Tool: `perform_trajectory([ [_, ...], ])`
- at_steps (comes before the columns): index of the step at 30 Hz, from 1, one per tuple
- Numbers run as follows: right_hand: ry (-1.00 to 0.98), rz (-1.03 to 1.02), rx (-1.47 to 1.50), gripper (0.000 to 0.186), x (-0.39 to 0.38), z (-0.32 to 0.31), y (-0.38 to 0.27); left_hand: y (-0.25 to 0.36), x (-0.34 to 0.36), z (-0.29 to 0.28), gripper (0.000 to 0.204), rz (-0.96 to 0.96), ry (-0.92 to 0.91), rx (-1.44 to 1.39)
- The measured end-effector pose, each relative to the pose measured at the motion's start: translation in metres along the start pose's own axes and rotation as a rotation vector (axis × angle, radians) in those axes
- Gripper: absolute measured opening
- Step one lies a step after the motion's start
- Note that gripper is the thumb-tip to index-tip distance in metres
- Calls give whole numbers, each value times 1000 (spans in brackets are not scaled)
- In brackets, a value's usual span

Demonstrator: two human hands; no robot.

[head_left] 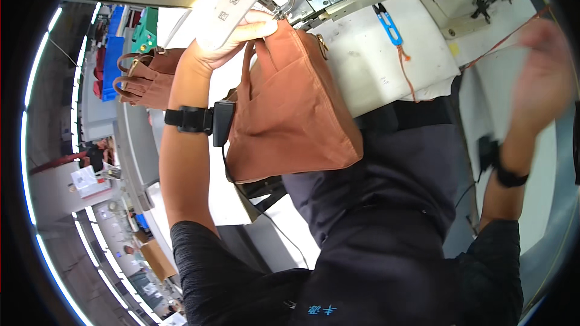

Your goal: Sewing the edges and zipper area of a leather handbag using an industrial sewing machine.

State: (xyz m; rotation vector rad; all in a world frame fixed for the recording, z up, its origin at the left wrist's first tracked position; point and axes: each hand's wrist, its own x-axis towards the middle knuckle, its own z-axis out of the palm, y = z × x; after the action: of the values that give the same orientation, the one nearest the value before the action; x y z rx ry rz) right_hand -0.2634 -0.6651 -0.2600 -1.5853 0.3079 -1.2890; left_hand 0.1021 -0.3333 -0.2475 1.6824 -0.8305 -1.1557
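Observation:
A reddish-brown fabric handbag (296, 102) with handles hangs at the sewing machine, its upper corner up by the presser foot (283, 13). My left hand (241, 37) is closed on that upper edge, thumb on top, right beside the needle area. Far out at the right, my right hand (542, 81) is lifted off the bag and smeared by motion, so its fingers cannot be read. A reddish-brown thread (507, 37) runs toward it from the machine side. Both wrists wear black straps with small devices.
Blue thread snips (388, 25) with a brown thread tail lie on the white work surface (362, 72) right of the bag. A second brown bag (154, 78) sits at the left. The white machine head (241, 5) overhangs my left hand. Blue and green items stand farther back.

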Motion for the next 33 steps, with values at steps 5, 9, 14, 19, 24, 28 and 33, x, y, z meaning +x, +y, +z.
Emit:
perform_trajectory([
  [5,-647,328,379,41,-108,152,49,14,-2,-1,14,-57,-13,115],
  [9,-812,628,646,40,-100,191,59,36,-11,16,15,-152,2,183],
  [14,-699,659,815,32,-100,186,28,53,-17,38,19,-197,16,405],
  [19,-632,744,746,35,-96,186,10,48,-21,53,20,-124,93,327],
  [24,-631,785,765,35,-86,181,-6,45,-20,47,24,-159,104,527],
  [28,-621,816,756,35,-83,184,-7,42,-21,46,21,-25,86,448],
  [33,-596,853,717,36,-80,193,2,44,-18,48,19,-12,62,373],
])
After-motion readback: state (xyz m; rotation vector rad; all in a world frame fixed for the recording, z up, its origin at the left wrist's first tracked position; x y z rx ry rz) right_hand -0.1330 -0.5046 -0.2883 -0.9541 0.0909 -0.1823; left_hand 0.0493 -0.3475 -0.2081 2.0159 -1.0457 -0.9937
